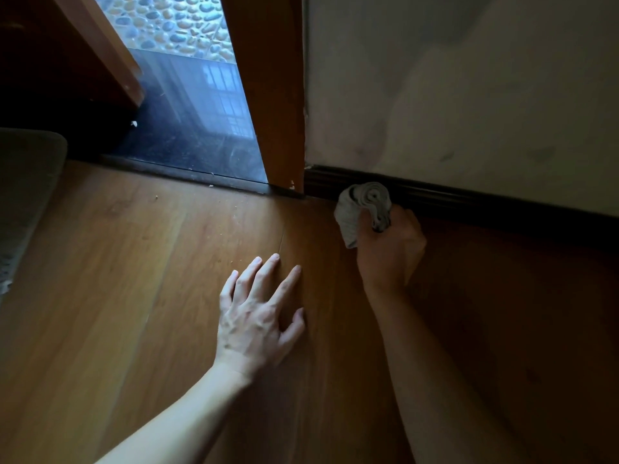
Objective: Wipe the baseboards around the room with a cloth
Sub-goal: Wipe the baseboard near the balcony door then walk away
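Your left hand (259, 316) lies flat on the wood floor (134, 296), fingers spread, bracing you. Ahead, your right hand (390, 252), the nearer one, grips the bunched grey cloth (363, 204) against the dark baseboard (469, 199). It runs rightward from the door frame (278, 95). No writing to read.

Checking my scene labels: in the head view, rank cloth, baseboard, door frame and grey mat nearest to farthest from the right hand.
1. cloth, held in the right hand.
2. baseboard, at the wall just beyond.
3. door frame, leftward.
4. grey mat, far left.
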Demonstrator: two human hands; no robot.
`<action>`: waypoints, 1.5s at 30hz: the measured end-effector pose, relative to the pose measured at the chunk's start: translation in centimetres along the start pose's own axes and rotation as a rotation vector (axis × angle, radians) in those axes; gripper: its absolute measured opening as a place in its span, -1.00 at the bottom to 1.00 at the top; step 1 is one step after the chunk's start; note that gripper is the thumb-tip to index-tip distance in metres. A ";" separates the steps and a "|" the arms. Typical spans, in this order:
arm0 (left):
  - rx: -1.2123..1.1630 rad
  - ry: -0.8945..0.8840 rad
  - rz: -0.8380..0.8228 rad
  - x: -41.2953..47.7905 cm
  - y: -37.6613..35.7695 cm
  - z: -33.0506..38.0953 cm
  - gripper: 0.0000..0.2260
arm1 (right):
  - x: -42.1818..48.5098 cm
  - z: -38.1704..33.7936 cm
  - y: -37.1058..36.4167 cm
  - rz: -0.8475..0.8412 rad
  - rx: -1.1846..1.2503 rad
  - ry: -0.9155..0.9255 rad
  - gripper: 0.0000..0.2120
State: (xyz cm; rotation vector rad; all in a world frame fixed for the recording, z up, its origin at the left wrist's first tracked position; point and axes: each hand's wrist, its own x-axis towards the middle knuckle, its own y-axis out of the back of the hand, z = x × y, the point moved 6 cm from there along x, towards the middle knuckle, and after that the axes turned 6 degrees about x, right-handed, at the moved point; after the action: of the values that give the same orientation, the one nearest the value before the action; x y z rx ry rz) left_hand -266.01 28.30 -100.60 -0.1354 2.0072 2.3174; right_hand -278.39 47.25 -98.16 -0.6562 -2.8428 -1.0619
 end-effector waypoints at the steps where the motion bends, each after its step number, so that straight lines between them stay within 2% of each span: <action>1: 0.014 -0.001 0.012 0.1 -0.2 -0.1 -0.45 | 0.0 -0.4 -0.4 -0.030 0.010 0.011 -0.78; 4: 0.033 -0.012 0.017 0.3 -0.7 0.1 -0.44 | 0.2 -0.8 -0.6 -0.085 0.004 0.043 -0.75; 10: -0.001 -0.046 0.054 0.6 -1.1 0.8 -0.45 | 0.9 2.2 2.2 0.082 -0.007 -0.041 -0.78; 16: 0.035 -0.066 0.143 0.5 -1.9 0.7 -0.45 | 1.0 1.0 1.2 -0.021 -0.006 0.046 -0.80; 21: 0.036 -0.056 0.126 0.7 -1.8 1.1 -0.45 | 1.2 2.8 2.6 0.095 0.017 -0.025 -0.80; 25: 0.046 -0.049 0.144 0.6 -2.1 0.6 -0.44 | 0.8 0.9 0.9 -0.037 0.039 0.045 -0.79; 30: 0.056 -0.053 0.139 0.8 -2.2 1.1 -0.44 | 1.3 2.9 2.5 0.080 0.036 -0.010 -0.79; 35: 0.067 -0.044 0.142 0.6 -2.1 0.8 -0.45 | 1.1 1.2 1.2 -0.019 0.049 0.038 -0.78; 38: 0.065 -0.050 0.141 0.7 -2.0 1.0 -0.45 | 1.8 2.9 3.0 0.061 0.005 0.032 -0.82; 42: 0.047 -0.034 0.136 0.8 -1.5 1.3 -0.46 | 2.3 6.3 5.9 0.200 -0.011 -0.096 -0.80; 45: 0.049 -0.033 0.154 0.7 -1.6 1.1 -0.46 | 2.2 5.7 5.2 0.158 0.009 -0.069 -0.82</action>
State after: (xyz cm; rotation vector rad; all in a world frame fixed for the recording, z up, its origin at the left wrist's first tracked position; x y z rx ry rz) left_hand -266.53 29.57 -102.09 0.0626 2.1271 2.3382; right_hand -277.73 55.20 -98.92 -0.9162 -2.7937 -1.0203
